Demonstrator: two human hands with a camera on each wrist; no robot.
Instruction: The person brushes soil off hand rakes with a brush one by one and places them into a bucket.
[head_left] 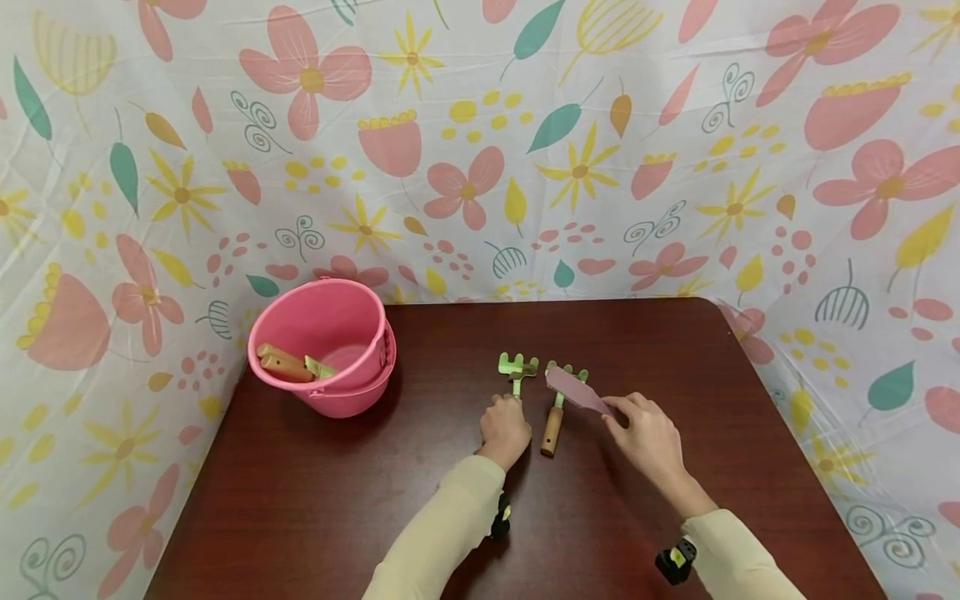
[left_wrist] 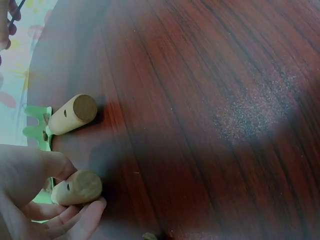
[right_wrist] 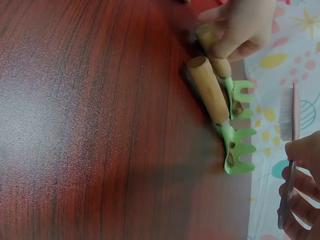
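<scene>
In the head view the left hand (head_left: 506, 431) grips the wooden handle (left_wrist: 80, 188) of a small green rake (head_left: 517, 367), its fingers curled round it. A second green rake with a wooden handle (head_left: 552, 431) lies on the table just to the right. The right hand (head_left: 647, 437) pinches a pink brush (head_left: 573, 390) by its handle, holding it above the second rake's head. Bristles show on the brush (right_wrist: 295, 112) in the right wrist view. Brown smudges mark both rake heads (right_wrist: 240, 151).
Two nested pink buckets (head_left: 352, 402) stand at the table's back left, with wooden-handled tools (head_left: 285, 365) inside. The dark wood table (head_left: 337, 517) meets a flower-print cloth (head_left: 465, 125) behind and at the sides.
</scene>
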